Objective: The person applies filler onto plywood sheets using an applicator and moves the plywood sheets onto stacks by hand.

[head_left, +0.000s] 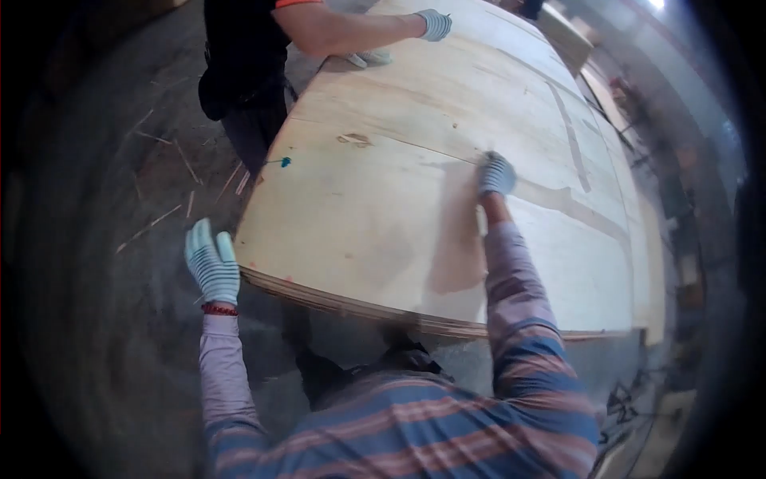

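**Across a pale wood sheet point(351, 215), a seam point(415, 146) and a rough patch point(355, 139) call for care**

Broad and flat, the sheet lies before me, layers showing along its near edge point(343, 305). My right hand point(496, 176) is out over it by the seam, fingers curled in; I cannot tell whether they are clamped on anything. My left hand point(214, 263), fingers apart and with nothing visible in it, is just beside the near left corner. Beyond, a co-worker's outstretched hand point(435, 25) is over the farther part, the other hand point(369, 58) at the left edge. Brown strips point(571, 144) mark the right side; slivers point(149, 229) litter the floor point(104, 303). I judge that dragging a hand across the rough patch could snag it, an uneven push at the corner could skew the sheet, and stepping on slivers could cost footing.
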### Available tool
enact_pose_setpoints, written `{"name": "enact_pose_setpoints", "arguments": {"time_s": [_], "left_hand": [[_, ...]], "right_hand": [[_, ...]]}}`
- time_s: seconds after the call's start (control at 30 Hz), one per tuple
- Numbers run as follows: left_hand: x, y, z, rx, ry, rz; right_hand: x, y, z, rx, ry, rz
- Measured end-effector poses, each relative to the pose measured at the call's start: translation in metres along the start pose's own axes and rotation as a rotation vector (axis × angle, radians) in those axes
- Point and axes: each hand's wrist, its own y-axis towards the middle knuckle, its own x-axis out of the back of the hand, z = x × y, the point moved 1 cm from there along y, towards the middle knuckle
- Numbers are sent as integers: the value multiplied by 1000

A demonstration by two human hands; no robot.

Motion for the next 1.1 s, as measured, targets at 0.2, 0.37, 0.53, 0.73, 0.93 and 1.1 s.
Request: {"name": "enact_pose_setpoints", "arguments": {"time_s": [0.2, 0.37, 0.53, 0.73, 0.93, 1.1], "left_hand": [[-37, 17, -1, 135, -598, 409], [-37, 16, -1, 188, -763, 515], [-27, 29, 12, 161, -901, 718], [-33, 50, 57, 218, -1255, 972], [-124, 58, 244, 357, -837, 1108], [-210, 73, 336, 167, -651, 1261]], "right_hand": [[-28, -77, 274, 87, 44, 164], [-23, -117, 342, 250, 151, 88], [-2, -72, 241, -296, 1294, 27], [10, -22, 60, -662, 748, -356], [-3, 18, 53, -600, 320, 82], [-13, -55, 259, -509, -129, -40]]}}
